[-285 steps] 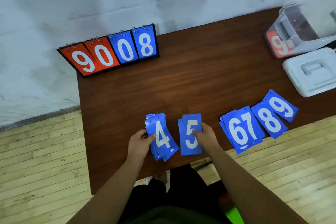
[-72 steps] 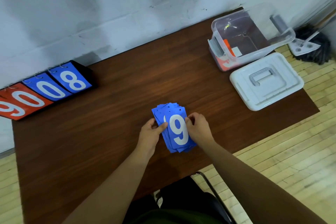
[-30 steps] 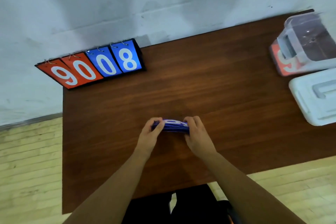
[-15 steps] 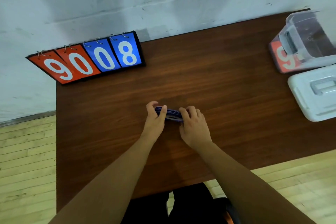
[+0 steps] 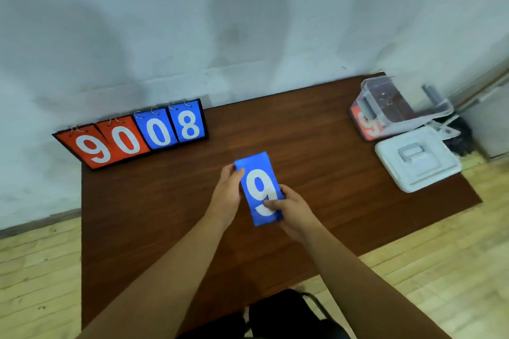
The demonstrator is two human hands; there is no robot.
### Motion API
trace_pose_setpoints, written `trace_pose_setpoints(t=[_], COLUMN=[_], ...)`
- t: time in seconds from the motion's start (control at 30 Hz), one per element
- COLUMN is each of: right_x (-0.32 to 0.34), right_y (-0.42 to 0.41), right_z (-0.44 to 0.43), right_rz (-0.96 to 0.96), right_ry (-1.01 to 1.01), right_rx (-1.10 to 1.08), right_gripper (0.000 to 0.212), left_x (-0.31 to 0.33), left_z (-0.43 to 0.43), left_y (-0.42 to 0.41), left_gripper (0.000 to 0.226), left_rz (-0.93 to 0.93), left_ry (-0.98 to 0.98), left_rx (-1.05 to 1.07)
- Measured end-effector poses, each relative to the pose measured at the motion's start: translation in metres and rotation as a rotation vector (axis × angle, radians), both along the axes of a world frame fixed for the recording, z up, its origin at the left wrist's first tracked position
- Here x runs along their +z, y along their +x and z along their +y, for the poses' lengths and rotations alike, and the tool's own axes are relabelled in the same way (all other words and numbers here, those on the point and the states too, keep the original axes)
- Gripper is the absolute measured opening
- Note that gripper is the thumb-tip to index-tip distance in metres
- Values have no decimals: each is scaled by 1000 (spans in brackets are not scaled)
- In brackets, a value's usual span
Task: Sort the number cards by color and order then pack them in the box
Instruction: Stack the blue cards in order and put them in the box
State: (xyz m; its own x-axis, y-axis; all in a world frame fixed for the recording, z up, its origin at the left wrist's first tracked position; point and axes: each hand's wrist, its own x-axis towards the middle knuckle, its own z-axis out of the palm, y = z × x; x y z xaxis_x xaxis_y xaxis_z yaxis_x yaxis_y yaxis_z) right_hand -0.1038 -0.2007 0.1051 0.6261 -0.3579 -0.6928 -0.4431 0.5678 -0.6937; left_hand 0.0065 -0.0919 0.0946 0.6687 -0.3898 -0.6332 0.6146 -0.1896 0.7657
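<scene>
Both hands are on the stack of blue number cards (image 5: 259, 187) around the middle of the table (image 5: 316, 173), a bit toward the near edge. The 9 is face up on top. The left hand (image 5: 227, 192) pinches the stack's upper left edge with the thumb on the face. The right hand (image 5: 294, 210) grips the lower right corner, its thumb lying over the tail of the 9. I can't really tell if the stack is resting on the wood or held just above it.

Around it: a flip scoreboard (image 5: 132, 135) stands at the far left corner against the wall, reading 9 0 in red and 0 8 in blue. The clear box (image 5: 399, 110) sits at the far right corner with a red card (image 5: 369, 124) showing through its side (looks like a 9). Its white lid (image 5: 416, 159) lies just in front of it along the right edge. The stretch of table between the hands and the box is bare wood. A dark chair (image 5: 289, 311) pokes out under the near edge.

Half a second back the stack was up on its edge, squeezed between both hands. Now it's turned flat with the face showing. Earlier still the cards lay in separate piles along the near edge.
</scene>
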Motion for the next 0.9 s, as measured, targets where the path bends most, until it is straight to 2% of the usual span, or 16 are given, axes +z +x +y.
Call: trace_pose_setpoints(t=[0.07, 0.17, 0.23, 0.33, 0.43, 0.53, 0.67, 0.77, 0.9], right_x=[15, 29, 36, 46, 48, 46, 47, 45, 46], right_y=[4, 10, 15, 20, 26, 34, 34, 24, 10], right_z=[5, 6, -2, -29, -66, -105, -181, -254, -345], right_rz=[7, 44, 18, -26, -13, -39, -21, 3, 28], right_ry=[-15, -183, -183, -100, -88, -73, -192, -344, -454], right_rx=[-2, 1, -5, 51, 120, 84, 79, 154, 210], right_gripper=[35, 29, 25, 31, 36, 34, 26, 20, 24], left_x=[23, 44, 51, 56, 55, 56, 54, 53, 53], left_z=[-11, -27, -35, -48, -75, -122, -199, -258, -339], left_y=[-1, 4, 12, 29, 41, 37, 25, 15, -1], left_gripper=[22, 51, 64, 53, 35, 37, 42, 40, 37], left_rz=[-25, -116, -138, -188, -257, -225, -201, -193, -212], left_ry=[-33, -27, -72, -85, -5, 9, 31, 28, -8], left_rx=[-10, -41, -42, -74, -115, -93, 16, 78, 65])
